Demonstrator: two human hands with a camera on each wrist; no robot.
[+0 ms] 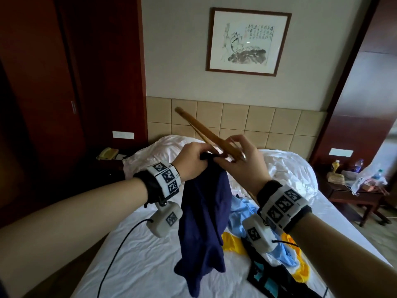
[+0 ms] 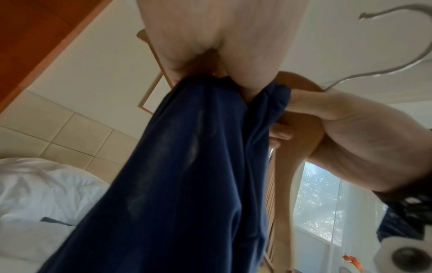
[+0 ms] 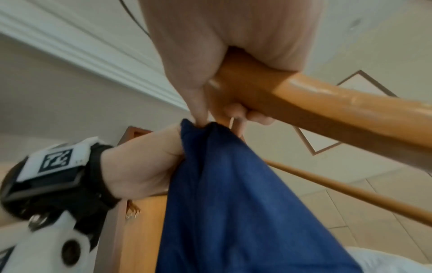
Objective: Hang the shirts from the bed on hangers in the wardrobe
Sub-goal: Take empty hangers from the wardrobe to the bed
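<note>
Your left hand (image 1: 191, 161) is closed tight around the bunched top edge of the navy shirt (image 1: 204, 214), which hangs straight down from both hands over the bed (image 1: 137, 254). Your right hand (image 1: 242, 162) grips the wooden hanger (image 1: 206, 131) in its palm, the forefinger also touching the shirt's gathered edge. The hanger slants up and away to the left above your knuckles. Below your right wrist, more shirts (image 1: 242, 214) lie heaped on the bed.

A framed ink painting (image 1: 248, 41) hangs on a pale wall (image 1: 171, 50) above a tiled beige headboard (image 1: 257, 121), flanked by dark red wood panels (image 1: 75, 72), with cluttered nightstands (image 1: 354, 196) on both sides and daylight at a window (image 2: 320, 199).
</note>
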